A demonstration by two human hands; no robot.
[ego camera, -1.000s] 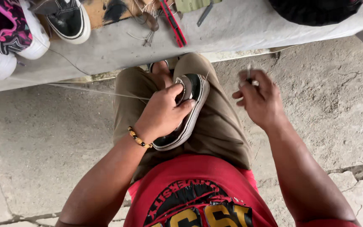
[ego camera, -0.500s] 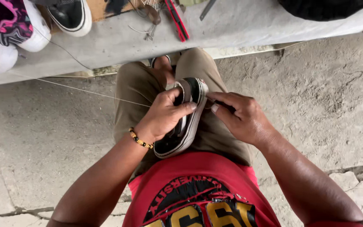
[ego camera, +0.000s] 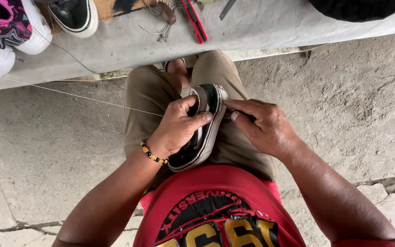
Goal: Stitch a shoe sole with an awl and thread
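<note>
- Two hands on one black sneaker (ego camera: 202, 132) with a white sole, resting on the person's lap over khaki trousers (ego camera: 149, 100).
- Left hand (ego camera: 177, 128) wraps the shoe from the left side: fingers closed over its upper, thumb along the collar, firm grip.
- Right hand (ego camera: 264, 126) is at the shoe's right edge near the toe end; thumb and forefinger pinched together against the sole seam. Whatever they pinch is too small to make out.
- Thin thread (ego camera: 78, 96) runs taut from the shoe out to the left, across the concrete floor (ego camera: 344, 100).
- Beaded bracelet (ego camera: 152, 153) on the left wrist.
- Concrete ledge (ego camera: 261, 27) ahead: pink-and-black shoes (ego camera: 5, 32) at its left end, another black sneaker (ego camera: 74, 16) beside them, red-handled tool (ego camera: 195, 20) near the middle.
</note>
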